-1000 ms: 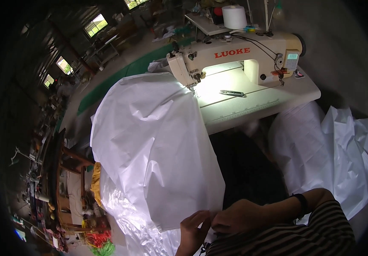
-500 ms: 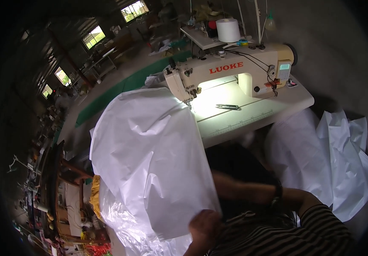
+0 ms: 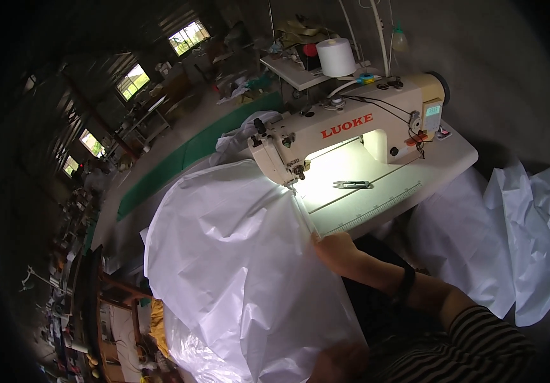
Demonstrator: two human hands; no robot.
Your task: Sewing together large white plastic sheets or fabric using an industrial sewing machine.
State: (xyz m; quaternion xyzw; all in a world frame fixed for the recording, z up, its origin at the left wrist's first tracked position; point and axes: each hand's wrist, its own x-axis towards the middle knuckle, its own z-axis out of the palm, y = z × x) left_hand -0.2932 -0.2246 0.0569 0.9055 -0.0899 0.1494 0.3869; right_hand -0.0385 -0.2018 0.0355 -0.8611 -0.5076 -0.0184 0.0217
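A large white plastic-like sheet (image 3: 224, 255) spreads from the sewing machine (image 3: 345, 127) down toward my lap. Its right edge runs under the needle area, where the machine's lamp shines. My right hand (image 3: 335, 250) is closed on that edge at the front of the machine bed, a dark band around its wrist. Low in the picture, my left hand (image 3: 339, 362) lies at the sheet's lower right edge; it is dark and smeared, so its fingers cannot be made out. Thread snips (image 3: 353, 184) lie on the lit machine bed, apart from both hands.
More white sheeting (image 3: 524, 236) hangs at the right of the machine table. A white thread cone (image 3: 337, 57) stands behind the machine. Beyond the sheet lies a green strip (image 3: 192, 150). Wooden framing (image 3: 122, 290) and yellow cloth (image 3: 158, 325) are at the left.
My right hand has come forward from near my body to the sheet's edge by the machine bed. My left hand sits lower in the picture. The whole view has shifted slightly.
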